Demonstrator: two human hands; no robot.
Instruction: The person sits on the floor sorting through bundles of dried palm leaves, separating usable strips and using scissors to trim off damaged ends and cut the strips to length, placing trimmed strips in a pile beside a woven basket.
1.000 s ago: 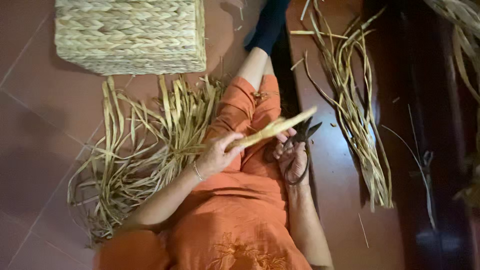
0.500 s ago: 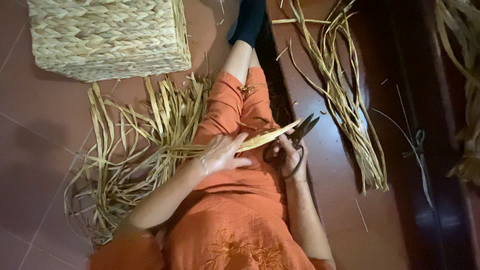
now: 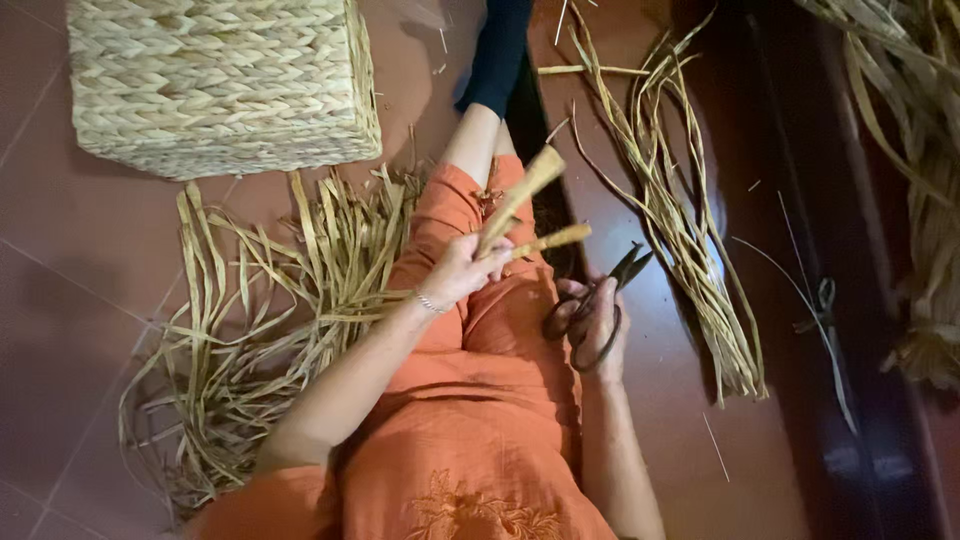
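While the person sits on the reddish-brown tiled floor point(image 3: 80, 300) in orange clothes with one leg stretched out ahead, the left hand point(image 3: 462, 268) is curled tight around two short, pale tan pieces of dried plant stalk point(image 3: 520, 205), which stick up and away from the fist over the lap, one angled steeply upward and the other lying flatter toward the right. Just beside it, on the right thigh's outer edge, the right hand point(image 3: 598, 322) has its fingers threaded through the loops of a pair of dark metal scissors point(image 3: 600, 295), whose blades point up and to the right, slightly parted and clear of the stalks. To the person's left, a loose heap of long dried straw-coloured leaves point(image 3: 250, 330) spreads over the tiles, touching the leg. Beyond that heap stands a large rectangular woven basket of pale plaited fibre point(image 3: 220, 80). On the right side, a long bundle of thin dried stems point(image 3: 680, 220) lies along the floor beside a dark wooden edge.
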